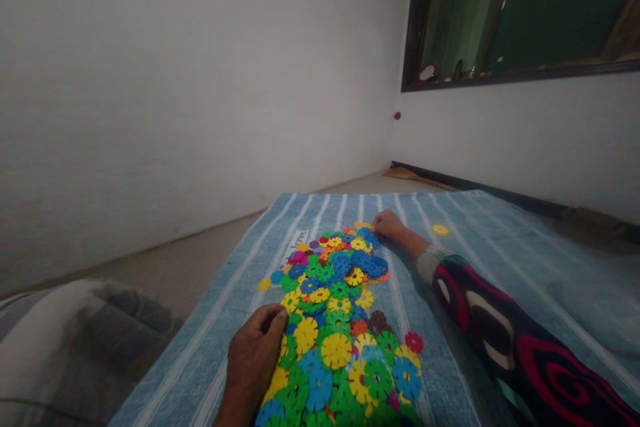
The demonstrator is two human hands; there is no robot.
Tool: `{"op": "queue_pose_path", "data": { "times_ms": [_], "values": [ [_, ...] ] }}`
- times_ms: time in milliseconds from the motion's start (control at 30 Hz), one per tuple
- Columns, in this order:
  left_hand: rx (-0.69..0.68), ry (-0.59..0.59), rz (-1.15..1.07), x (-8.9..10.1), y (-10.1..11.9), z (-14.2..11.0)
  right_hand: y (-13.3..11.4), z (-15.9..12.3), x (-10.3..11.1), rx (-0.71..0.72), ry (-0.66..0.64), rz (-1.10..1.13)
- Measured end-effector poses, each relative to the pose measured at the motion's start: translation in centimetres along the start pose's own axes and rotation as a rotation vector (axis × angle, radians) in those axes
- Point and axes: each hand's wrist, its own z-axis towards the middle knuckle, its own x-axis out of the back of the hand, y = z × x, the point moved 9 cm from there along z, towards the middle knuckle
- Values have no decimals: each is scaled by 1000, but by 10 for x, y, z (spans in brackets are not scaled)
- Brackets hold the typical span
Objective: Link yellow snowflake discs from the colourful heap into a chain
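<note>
Notched discs lie piled on the striped cloth. The left hand rests against the pile's near left edge; the right hand touches its far end. The hands are apart; whether either grips a disc cannot be determined.

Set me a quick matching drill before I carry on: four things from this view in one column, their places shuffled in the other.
Things
1. Left hand
2. Right hand
3. Stray yellow disc
4. Tan broom-like thing

Places
A. On the floor, beyond the far edge of the striped cloth
B. At the far end of the disc pile
C. Along the left side of the disc pile
D. On the striped cloth, apart from the disc pile

Right pairs: 1-C, 2-B, 3-D, 4-A
</note>
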Motion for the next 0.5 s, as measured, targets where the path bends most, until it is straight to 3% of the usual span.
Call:
{"op": "queue_pose_path", "data": {
  "times_ms": [267,500],
  "values": [
    [47,-15,-3,-1,-1,-3,0,11,0,-1,41,50],
    [71,-22,-8,-3,-3,-2,-13,21,-14,16,77,-136]
  ]
}}
